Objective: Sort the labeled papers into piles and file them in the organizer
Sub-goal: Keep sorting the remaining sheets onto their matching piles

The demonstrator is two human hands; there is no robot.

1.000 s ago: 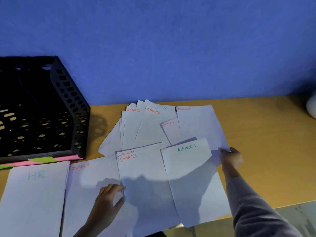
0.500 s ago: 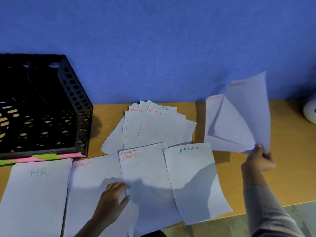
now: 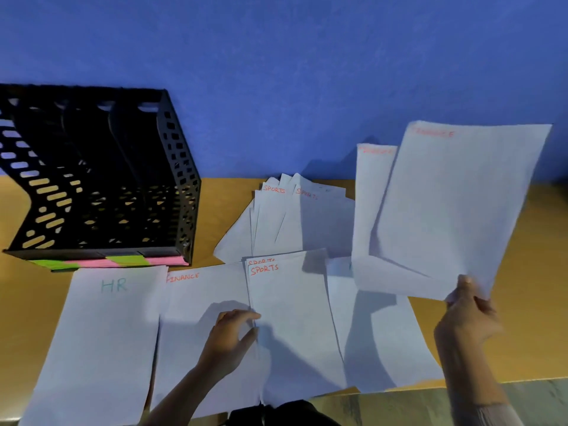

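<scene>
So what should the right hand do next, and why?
Probably carry the two lifted sheets left onto the FINANCE pile: the right hand pinches their lower corner, their blurred red headings seem to read FINANCE, and the left hand rests on that pile.

Ahead of me a plain deep-blue wall (image 3: 276,72) rises from the far edge of the yellow-brown wooden tabletop (image 3: 538,241), pink and green paper strips (image 3: 123,262) lie flat on it to my left, and below its near edge shows a grey mottled surface (image 3: 399,404).
</scene>
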